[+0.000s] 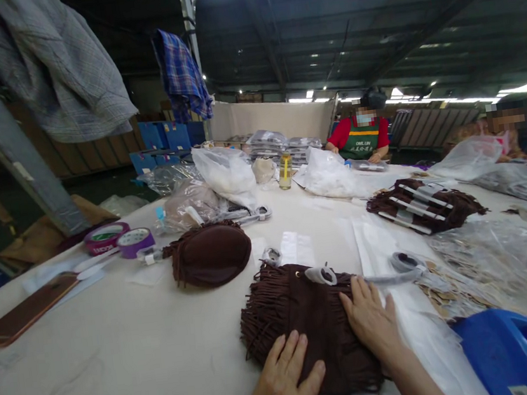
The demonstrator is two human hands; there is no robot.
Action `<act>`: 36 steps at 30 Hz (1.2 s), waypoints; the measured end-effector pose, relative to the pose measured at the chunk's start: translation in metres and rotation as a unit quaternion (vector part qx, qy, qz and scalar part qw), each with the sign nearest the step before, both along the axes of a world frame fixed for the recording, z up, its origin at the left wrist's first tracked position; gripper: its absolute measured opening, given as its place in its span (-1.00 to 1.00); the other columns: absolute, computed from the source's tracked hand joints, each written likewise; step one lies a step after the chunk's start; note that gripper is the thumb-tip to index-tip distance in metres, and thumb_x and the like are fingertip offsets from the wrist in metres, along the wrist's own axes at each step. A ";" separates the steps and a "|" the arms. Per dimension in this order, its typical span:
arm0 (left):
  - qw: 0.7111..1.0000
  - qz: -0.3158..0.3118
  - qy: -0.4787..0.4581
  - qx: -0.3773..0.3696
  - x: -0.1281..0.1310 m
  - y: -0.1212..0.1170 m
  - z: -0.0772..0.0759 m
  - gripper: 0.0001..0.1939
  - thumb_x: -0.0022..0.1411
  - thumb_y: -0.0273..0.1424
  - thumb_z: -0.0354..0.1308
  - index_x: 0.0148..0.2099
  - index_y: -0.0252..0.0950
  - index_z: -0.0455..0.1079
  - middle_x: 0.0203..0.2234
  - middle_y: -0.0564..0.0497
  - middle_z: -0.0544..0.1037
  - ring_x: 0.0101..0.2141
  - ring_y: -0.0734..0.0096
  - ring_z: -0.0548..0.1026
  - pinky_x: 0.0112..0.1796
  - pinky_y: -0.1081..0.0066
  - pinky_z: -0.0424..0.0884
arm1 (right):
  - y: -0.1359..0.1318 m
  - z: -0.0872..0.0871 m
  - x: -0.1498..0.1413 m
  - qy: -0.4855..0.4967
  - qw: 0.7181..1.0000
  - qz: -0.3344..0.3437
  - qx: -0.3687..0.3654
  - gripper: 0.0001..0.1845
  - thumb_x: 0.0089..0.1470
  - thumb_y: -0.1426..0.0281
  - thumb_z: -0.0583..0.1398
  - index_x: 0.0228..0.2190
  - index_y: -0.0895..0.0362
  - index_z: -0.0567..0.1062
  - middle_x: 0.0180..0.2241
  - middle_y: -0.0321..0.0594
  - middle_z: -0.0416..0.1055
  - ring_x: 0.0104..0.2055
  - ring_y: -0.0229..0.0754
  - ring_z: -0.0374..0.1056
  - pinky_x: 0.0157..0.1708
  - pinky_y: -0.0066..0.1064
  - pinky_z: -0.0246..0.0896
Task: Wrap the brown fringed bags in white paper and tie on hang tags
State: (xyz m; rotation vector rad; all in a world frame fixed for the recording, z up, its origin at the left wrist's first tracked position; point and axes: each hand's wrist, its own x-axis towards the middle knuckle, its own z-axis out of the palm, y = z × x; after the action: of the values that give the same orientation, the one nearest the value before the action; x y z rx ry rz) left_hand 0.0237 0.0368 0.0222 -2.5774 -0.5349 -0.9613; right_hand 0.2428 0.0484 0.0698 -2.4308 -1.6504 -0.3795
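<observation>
A dark brown fringed suede bag (301, 314) lies flat on the white table (120, 362) right in front of me. My left hand (281, 381) rests on its near edge with the fingers stretched flat. My right hand (372, 322) lies palm down on the bag's right side, fingers together and extended. A chain strap wrapped in clear plastic (397, 271) runs from the bag's top to the right. A second brown fringed bag (210, 252) sits further back, left of centre.
Two purple tape rolls (119, 239) and a phone (25, 311) lie at the left. A pile of brown fringed bags (425, 203), clear plastic bags (506, 257) and a blue object (513, 349) fill the right. Two people work at the far end, behind white plastic bags (226, 171).
</observation>
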 end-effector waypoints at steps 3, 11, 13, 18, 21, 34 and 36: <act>1.000 0.010 -0.020 -0.007 0.004 -0.001 -0.014 -0.66 0.22 -0.46 -0.02 0.05 -0.23 0.26 -0.02 -0.24 0.38 0.09 0.04 0.24 -0.03 0.09 0.30 | -0.022 0.000 -0.005 -0.032 0.991 0.034 0.124 -0.52 0.18 0.35 -0.13 -0.09 0.40 0.39 0.01 0.22 0.30 0.10 0.12 0.15 0.06 0.03 -0.06; 0.968 -0.026 0.134 -0.209 -0.007 0.005 0.034 -0.50 0.26 -0.24 -0.07 0.13 -0.49 0.17 0.10 -0.28 0.27 0.14 0.07 0.16 0.09 0.13 0.16 | -0.050 -0.037 -0.076 -0.092 0.944 0.259 0.183 -0.53 0.22 0.40 -0.17 -0.18 0.22 0.48 -0.12 -0.09 0.47 -0.05 -0.03 0.33 0.05 -0.15 -0.11; 0.937 -0.014 0.171 -0.305 -0.013 0.014 0.059 -0.33 0.23 -0.10 -0.08 0.23 -0.47 0.00 0.18 -0.27 0.13 0.20 0.04 0.02 0.12 -0.02 0.04 | -0.049 -0.039 -0.075 -0.106 0.944 0.257 0.176 -0.51 0.22 0.40 -0.19 -0.18 0.25 0.49 -0.13 -0.06 0.47 -0.06 -0.02 0.34 0.03 -0.14 -0.11; 0.864 0.064 0.207 -0.455 -0.022 0.036 0.077 -0.08 0.08 0.15 -0.07 0.28 -0.39 -0.13 0.24 -0.23 -0.10 0.23 -0.03 -0.13 0.11 -0.18 -0.15 | -0.049 -0.033 -0.075 -0.108 0.949 0.240 0.173 -0.53 0.20 0.39 -0.13 -0.16 0.35 0.48 -0.11 0.03 0.45 -0.06 0.04 0.34 0.03 -0.09 -0.11; 0.842 0.173 0.151 -0.489 -0.027 0.041 0.066 -0.34 0.27 -0.06 -0.18 0.27 -0.37 -0.07 0.24 -0.16 -0.04 0.22 0.10 -0.06 0.13 -0.01 -0.02 | -0.051 -0.034 -0.079 -0.084 0.952 0.231 0.181 -0.57 0.18 0.39 -0.09 -0.14 0.33 0.47 -0.11 0.02 0.45 -0.05 0.03 0.34 0.04 -0.10 -0.11; 0.987 0.036 0.061 -0.142 0.010 0.013 0.063 -0.56 0.29 -0.26 -0.07 0.15 -0.34 0.18 0.02 -0.09 0.40 0.04 0.28 0.31 0.01 0.26 0.25 | -0.053 -0.044 -0.078 0.090 0.963 0.216 0.134 -0.60 0.03 0.49 0.00 -0.12 0.15 0.48 -0.04 -0.10 0.41 0.06 0.01 0.26 0.09 -0.07 -0.03; 0.984 0.038 0.079 -0.153 0.014 0.009 0.049 -0.58 0.30 -0.25 -0.07 0.14 -0.32 0.19 0.01 -0.03 0.41 0.04 0.34 0.32 0.00 0.29 0.27 | -0.051 -0.039 -0.067 0.149 0.955 0.225 0.123 -0.60 0.03 0.51 -0.03 -0.15 0.15 0.48 -0.09 -0.10 0.45 -0.01 -0.05 0.33 0.03 -0.15 0.12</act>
State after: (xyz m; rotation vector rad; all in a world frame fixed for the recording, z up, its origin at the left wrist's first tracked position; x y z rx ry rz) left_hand 0.0375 0.0461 0.0708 -2.8470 -0.7816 -0.6862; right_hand 0.1760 -0.0026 0.0306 -1.7648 -1.8206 -0.1283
